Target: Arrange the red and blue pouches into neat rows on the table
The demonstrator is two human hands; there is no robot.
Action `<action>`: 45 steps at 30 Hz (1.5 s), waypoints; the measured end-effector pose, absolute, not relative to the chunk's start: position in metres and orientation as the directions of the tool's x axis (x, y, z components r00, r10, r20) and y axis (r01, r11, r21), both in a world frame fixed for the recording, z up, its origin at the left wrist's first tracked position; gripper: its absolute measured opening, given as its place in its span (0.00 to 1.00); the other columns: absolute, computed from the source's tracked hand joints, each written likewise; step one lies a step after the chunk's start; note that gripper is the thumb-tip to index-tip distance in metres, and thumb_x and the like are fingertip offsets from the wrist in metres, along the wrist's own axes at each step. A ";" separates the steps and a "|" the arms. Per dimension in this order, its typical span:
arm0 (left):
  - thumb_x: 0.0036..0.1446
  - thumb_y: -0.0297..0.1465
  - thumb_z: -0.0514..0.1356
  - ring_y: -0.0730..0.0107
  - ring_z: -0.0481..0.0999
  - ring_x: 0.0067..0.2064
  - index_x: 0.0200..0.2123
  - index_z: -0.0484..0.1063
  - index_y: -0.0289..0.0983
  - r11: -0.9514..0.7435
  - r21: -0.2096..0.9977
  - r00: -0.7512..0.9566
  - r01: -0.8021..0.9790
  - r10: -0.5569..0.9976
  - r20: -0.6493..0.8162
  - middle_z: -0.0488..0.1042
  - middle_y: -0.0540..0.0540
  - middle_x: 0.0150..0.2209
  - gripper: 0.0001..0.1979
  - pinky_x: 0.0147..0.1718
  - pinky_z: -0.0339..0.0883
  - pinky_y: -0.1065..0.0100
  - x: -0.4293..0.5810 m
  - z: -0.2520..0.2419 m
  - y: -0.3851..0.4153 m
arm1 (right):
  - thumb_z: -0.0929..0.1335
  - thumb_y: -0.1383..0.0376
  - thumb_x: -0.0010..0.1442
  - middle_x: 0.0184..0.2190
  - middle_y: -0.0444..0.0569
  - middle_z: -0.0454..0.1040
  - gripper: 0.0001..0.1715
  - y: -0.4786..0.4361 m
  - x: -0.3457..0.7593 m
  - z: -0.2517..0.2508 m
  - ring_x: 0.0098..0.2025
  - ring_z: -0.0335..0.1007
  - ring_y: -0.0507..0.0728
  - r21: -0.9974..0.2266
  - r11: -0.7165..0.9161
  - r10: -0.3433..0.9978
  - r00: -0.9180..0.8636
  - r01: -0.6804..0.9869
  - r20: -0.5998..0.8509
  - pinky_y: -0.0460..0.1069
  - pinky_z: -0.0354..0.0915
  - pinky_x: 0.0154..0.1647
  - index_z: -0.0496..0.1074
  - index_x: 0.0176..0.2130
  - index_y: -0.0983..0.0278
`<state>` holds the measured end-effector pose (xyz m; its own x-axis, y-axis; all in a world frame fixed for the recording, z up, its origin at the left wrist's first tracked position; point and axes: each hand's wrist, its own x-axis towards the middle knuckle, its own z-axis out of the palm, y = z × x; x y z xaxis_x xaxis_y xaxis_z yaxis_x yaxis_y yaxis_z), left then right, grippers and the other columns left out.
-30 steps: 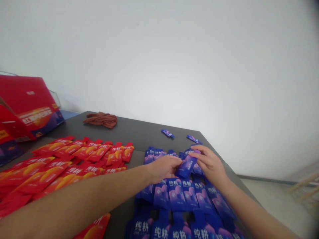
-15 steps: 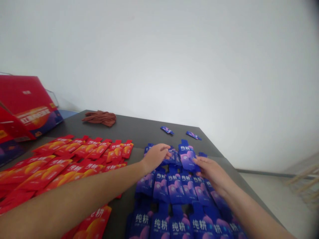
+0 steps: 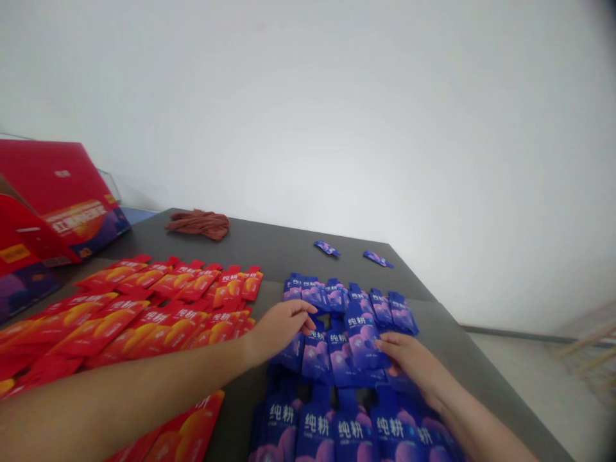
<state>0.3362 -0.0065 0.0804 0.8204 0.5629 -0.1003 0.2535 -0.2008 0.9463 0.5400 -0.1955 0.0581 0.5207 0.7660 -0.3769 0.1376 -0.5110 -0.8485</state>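
Blue sachet (image 3: 362, 338) between open left hand (image 3: 279, 330), just beside it, and open right hand (image 3: 409, 362), touching it, neither gripping.

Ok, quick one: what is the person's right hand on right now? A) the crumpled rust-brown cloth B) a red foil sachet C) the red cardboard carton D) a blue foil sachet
D. The right hand lies over the blue rows, its fingertips against a blue foil sachet.
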 end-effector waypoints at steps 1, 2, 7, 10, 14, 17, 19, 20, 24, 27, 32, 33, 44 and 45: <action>0.53 0.30 0.49 0.69 0.75 0.33 0.44 0.70 0.34 -0.201 0.946 0.821 0.255 0.562 -0.101 0.76 0.47 0.31 0.17 0.35 0.67 0.69 0.335 0.080 -0.007 | 0.69 0.52 0.47 0.19 0.40 0.61 0.19 -0.199 0.544 0.059 0.20 0.57 0.47 -0.841 -0.522 0.757 0.532 0.143 -0.379 0.43 0.54 0.22 0.64 0.27 0.64; 0.53 0.30 0.49 0.69 0.75 0.33 0.43 0.70 0.34 -0.199 0.946 0.820 0.257 0.562 -0.105 0.76 0.47 0.31 0.17 0.35 0.67 0.69 0.335 0.079 -0.008 | 0.69 0.52 0.47 0.18 0.39 0.60 0.19 -0.202 0.547 0.059 0.19 0.56 0.47 -0.833 -0.534 0.749 0.539 0.147 -0.385 0.43 0.53 0.22 0.64 0.27 0.64; 0.52 0.30 0.49 0.69 0.75 0.33 0.42 0.71 0.34 -0.174 0.952 0.822 0.254 0.557 -0.117 0.76 0.47 0.31 0.16 0.34 0.67 0.69 0.334 0.074 -0.011 | 0.68 0.46 0.43 0.15 0.39 0.55 0.24 -0.215 0.553 0.047 0.17 0.53 0.47 -0.787 -0.594 0.711 0.568 0.169 -0.415 0.44 0.49 0.20 0.60 0.23 0.63; 0.53 0.30 0.49 0.69 0.75 0.33 0.43 0.71 0.34 -0.171 0.953 0.827 0.248 0.550 -0.117 0.76 0.47 0.31 0.17 0.35 0.67 0.69 0.334 0.073 -0.012 | 0.66 0.44 0.42 0.15 0.39 0.55 0.26 -0.218 0.555 0.039 0.16 0.53 0.47 -0.767 -0.610 0.703 0.583 0.200 -0.407 0.44 0.48 0.20 0.58 0.23 0.63; 0.53 0.30 0.49 0.69 0.75 0.33 0.43 0.71 0.34 -0.169 0.948 0.822 0.269 0.553 -0.134 0.76 0.47 0.32 0.17 0.35 0.68 0.68 0.335 0.076 -0.013 | 0.64 0.45 0.46 0.15 0.39 0.55 0.24 -0.219 0.556 0.033 0.17 0.54 0.48 -0.720 -0.634 0.712 0.578 0.283 -0.399 0.44 0.49 0.20 0.60 0.24 0.63; 0.53 0.31 0.50 0.69 0.75 0.33 0.43 0.71 0.34 -0.181 0.946 0.824 0.270 0.552 -0.129 0.76 0.47 0.32 0.16 0.36 0.68 0.68 0.334 0.077 -0.013 | 0.65 0.49 0.50 0.15 0.42 0.60 0.21 -0.221 0.557 0.034 0.19 0.57 0.50 -0.634 -0.653 0.726 0.582 0.415 -0.366 0.45 0.49 0.22 0.62 0.21 0.64; 0.53 0.31 0.50 0.69 0.75 0.33 0.42 0.71 0.34 -0.181 0.946 0.826 0.267 0.549 -0.128 0.76 0.47 0.31 0.16 0.36 0.68 0.68 0.334 0.076 -0.013 | 0.67 0.52 0.52 0.20 0.46 0.68 0.19 -0.221 0.560 0.037 0.24 0.63 0.53 -0.556 -0.656 0.733 0.607 0.511 -0.306 0.46 0.51 0.26 0.68 0.22 0.64; 0.53 0.31 0.50 0.69 0.76 0.33 0.42 0.71 0.33 -0.176 0.948 0.826 0.266 0.549 -0.129 0.76 0.47 0.32 0.16 0.36 0.68 0.69 0.333 0.075 -0.013 | 0.67 0.53 0.54 0.24 0.48 0.71 0.18 -0.221 0.563 0.040 0.28 0.66 0.55 -0.516 -0.658 0.732 0.626 0.549 -0.268 0.46 0.52 0.28 0.72 0.25 0.64; 0.55 0.29 0.47 0.69 0.76 0.34 0.44 0.70 0.33 -0.213 0.939 0.830 0.272 0.545 -0.117 0.76 0.46 0.33 0.17 0.36 0.69 0.70 0.333 0.075 -0.009 | 0.66 0.54 0.58 0.33 0.51 0.75 0.15 -0.215 0.588 0.053 0.37 0.70 0.61 -0.369 -0.688 0.705 0.697 0.625 -0.135 0.49 0.56 0.35 0.76 0.34 0.62; 0.58 0.28 0.45 0.70 0.76 0.37 0.46 0.69 0.35 -0.477 0.772 0.804 0.420 0.590 -0.073 0.77 0.45 0.37 0.18 0.36 0.69 0.71 0.333 0.081 0.004 | 0.64 0.55 0.61 0.34 0.51 0.75 0.16 -0.200 0.618 0.061 0.39 0.71 0.61 -0.301 -0.693 0.697 0.716 0.655 -0.045 0.50 0.58 0.37 0.76 0.34 0.62; 0.54 0.24 0.50 0.54 0.76 0.45 0.36 0.74 0.33 -0.782 0.223 0.808 0.582 0.587 -0.052 0.77 0.34 0.41 0.13 0.45 0.66 0.58 0.338 0.079 0.036 | 0.62 0.55 0.66 0.42 0.53 0.72 0.19 -0.152 0.680 0.062 0.43 0.69 0.55 -0.268 -0.681 0.682 0.724 0.681 0.106 0.51 0.64 0.45 0.72 0.44 0.67; 0.52 0.23 0.53 0.49 0.76 0.45 0.33 0.75 0.32 -0.789 0.178 0.808 0.588 0.583 -0.087 0.77 0.31 0.40 0.11 0.45 0.65 0.53 0.339 0.075 0.041 | 0.62 0.55 0.67 0.44 0.53 0.71 0.20 -0.140 0.692 0.060 0.44 0.69 0.55 -0.266 -0.674 0.683 0.719 0.689 0.130 0.52 0.65 0.47 0.71 0.46 0.67; 0.49 0.22 0.58 0.41 0.75 0.46 0.41 0.77 0.31 -0.882 -0.112 0.807 0.459 0.466 -0.363 0.76 0.27 0.43 0.15 0.44 0.66 0.47 0.347 0.055 0.061 | 0.65 0.59 0.65 0.56 0.55 0.61 0.23 -0.038 0.788 0.003 0.56 0.60 0.60 -0.149 -0.702 0.677 0.717 0.697 0.165 0.60 0.60 0.57 0.63 0.56 0.66; 0.50 0.23 0.57 0.41 0.75 0.45 0.42 0.77 0.31 -0.885 -0.116 0.807 0.451 0.460 -0.371 0.75 0.27 0.43 0.15 0.43 0.67 0.47 0.347 0.055 0.062 | 0.65 0.59 0.65 0.57 0.55 0.60 0.23 -0.033 0.795 -0.002 0.57 0.60 0.60 -0.135 -0.708 0.677 0.720 0.694 0.154 0.60 0.60 0.57 0.63 0.57 0.66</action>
<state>0.3467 0.0616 0.0549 0.8068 0.4598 -0.3710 0.4512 -0.8849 -0.1156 0.7945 -0.0327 -0.0017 0.7200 0.6767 0.1542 0.6938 -0.7075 -0.1346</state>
